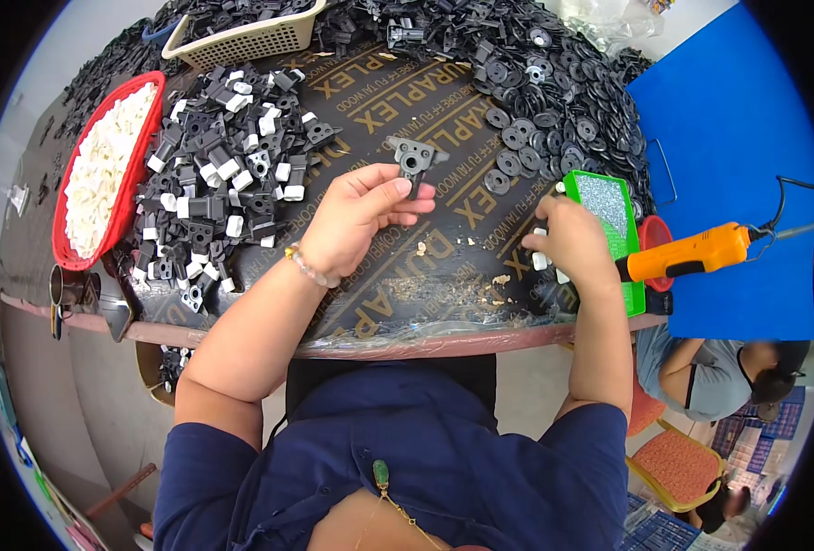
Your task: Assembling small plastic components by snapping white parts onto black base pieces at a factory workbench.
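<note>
My left hand (356,211) holds up a black plastic bracket (414,158) between thumb and fingers, above the middle of the table. The bracket has a round hole and a wide, flat top. On the right, my right hand (574,237) is curled beside a green tray (635,298) of small silvery metal pieces (602,204). What its bent fingers hold, if anything, is hidden. Just below that hand lie small white pieces (541,261). An orange power screwdriver (691,257) lies across the tray, right of my right wrist.
To the left are a heap of black parts with white ends (232,174) and a red basket (152,119) of white pieces. Black discs (517,138) pile at the back right. A beige basket (241,46) stands behind. A blue panel (728,165) and another person (724,376) are at right.
</note>
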{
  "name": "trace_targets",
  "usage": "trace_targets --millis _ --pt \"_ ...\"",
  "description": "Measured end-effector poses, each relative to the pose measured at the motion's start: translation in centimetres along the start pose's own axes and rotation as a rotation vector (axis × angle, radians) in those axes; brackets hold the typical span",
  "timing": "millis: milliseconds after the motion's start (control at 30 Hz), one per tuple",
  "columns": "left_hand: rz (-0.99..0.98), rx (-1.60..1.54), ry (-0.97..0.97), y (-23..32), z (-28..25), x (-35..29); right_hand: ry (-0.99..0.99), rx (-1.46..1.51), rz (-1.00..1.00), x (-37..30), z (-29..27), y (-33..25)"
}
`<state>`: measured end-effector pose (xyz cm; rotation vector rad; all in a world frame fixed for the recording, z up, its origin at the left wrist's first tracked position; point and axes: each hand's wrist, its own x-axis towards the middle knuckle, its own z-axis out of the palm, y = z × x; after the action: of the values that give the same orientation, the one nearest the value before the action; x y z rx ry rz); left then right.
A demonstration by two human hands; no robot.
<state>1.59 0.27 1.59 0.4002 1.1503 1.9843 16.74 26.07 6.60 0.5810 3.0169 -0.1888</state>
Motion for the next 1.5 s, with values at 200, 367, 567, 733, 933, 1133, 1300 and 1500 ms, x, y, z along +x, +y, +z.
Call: trace_targets --millis 200,367,567,733,933,1133,1300,1500 --pt "0.047 -0.188 0.040 -0.7 -1.1 0.3 0.216 0.108 -0.181 0.5 2.3 1.1" --pt "-0.029 -0.252 0.057 -0.1 -0.9 0.1 0.087 1.093 -0.100 1.7 1.7 -3.7" --pt "-0.015 -0.246 0.073 -0.4 -1.7 0.4 -0.143 1.552 -0.145 4.0 2.8 -9.4" --pt "0.030 -0.197 0.074 0.4 -1.2 0.2 -0.208 1.677 -0.157 5.0 2.9 -11.4" --pt "0.141 -0.056 0.186 0.0 -0.8 0.1 -0.255 1.660 -0.133 5.3 3.2 -11.4" --pt "-0.134 -0.192 -0.073 1.6 -1.7 -0.1 -0.219 1.521 -0.490 5.8 3.4 -10.7" --pt "-0.264 -0.448 -0.294 -0.1 -1.5 0.1 -0.341 1.493 -0.574 6.4 1.1 -11.2" --pt "-0.254 -0.519 0.026 -1.0 -2.5 1.5 -0.006 1.188 -0.744 9.3 -0.9 -16.8"
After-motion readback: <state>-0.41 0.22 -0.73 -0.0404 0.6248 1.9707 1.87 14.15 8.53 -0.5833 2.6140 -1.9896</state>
